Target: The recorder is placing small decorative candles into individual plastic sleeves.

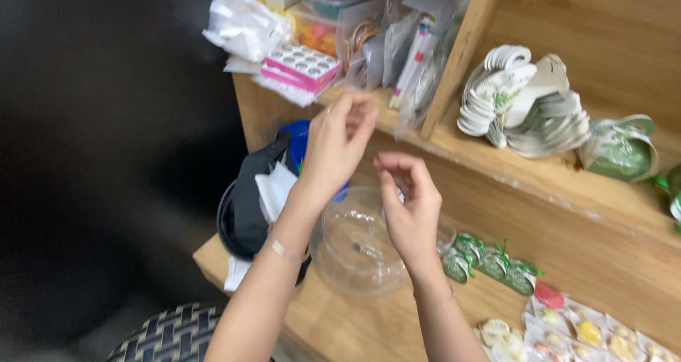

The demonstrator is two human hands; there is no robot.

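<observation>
Both hands hover above a clear plastic bowl (355, 252) that sits on the wooden counter (340, 326) near the picture's centre, toward 6 o'clock from the fingers. The left hand (337, 146) is raised at about 11 o'clock from the bowl, fingers drawn together at the tips as if pinching; anything between them is too small and blurred to make out. The right hand (408, 202) is at about 1 o'clock over the bowl's rim, fingers curled inward toward the thumb in a loose pinch; whether it holds anything cannot be told. The two hands are near each other but apart.

At 9 o'clock from the bowl stands a black bag (245, 209) with white paper (273, 192) showing in it, touching or just beside the bowl. At 3 o'clock lie small green-wrapped packets (489, 263) tied with green ribbon, and at 4 o'clock a sheet of small round sweets in clear wrap (582, 330). On the shelf (553, 177) at 1 o'clock leans a stack of white and green card cut-outs (521, 99). At 12 o'clock sits a pink tray with round wells (301, 64) among plastic packets.
</observation>
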